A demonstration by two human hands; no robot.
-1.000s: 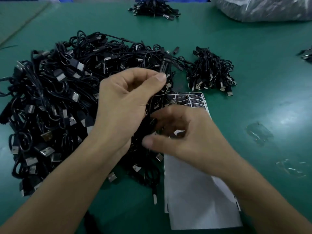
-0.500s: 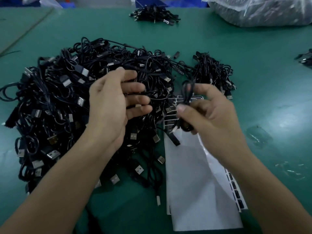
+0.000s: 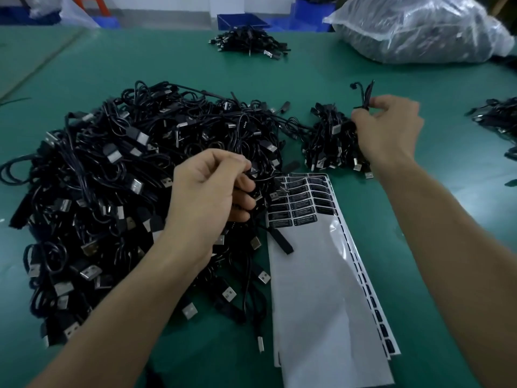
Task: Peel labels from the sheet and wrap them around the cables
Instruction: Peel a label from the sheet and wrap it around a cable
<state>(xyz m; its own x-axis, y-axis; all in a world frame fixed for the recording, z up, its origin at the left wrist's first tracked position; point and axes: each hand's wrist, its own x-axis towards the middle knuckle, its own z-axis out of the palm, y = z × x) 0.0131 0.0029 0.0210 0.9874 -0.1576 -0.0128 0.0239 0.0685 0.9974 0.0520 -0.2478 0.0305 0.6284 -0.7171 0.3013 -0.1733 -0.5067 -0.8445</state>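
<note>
The right hand (image 3: 389, 124) is pinching a bundled cable (image 3: 364, 98). The left hand (image 3: 209, 197) is gripping, apparently, one strand from the cable heap (image 3: 112, 177), risking dragging tangled neighbours onto the label sheet (image 3: 313, 275).

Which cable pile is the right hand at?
The small pile beyond the label sheet; right hand overlaps its right edge. Big heap is under the left hand.

Light-assembly workshop. Wide worktop (image 3: 140, 65) with green mat. Near left: bulk heap of black USB cables (image 3: 112, 177), loose and tangled. Near centre: stacked label sheets (image 3: 307, 289). Far centre: smaller cable bundle (image 3: 249, 43). Far right: clear plastic bag (image 3: 419, 32) of dark stock. Far edge: blue bins (image 3: 240, 19).
</note>
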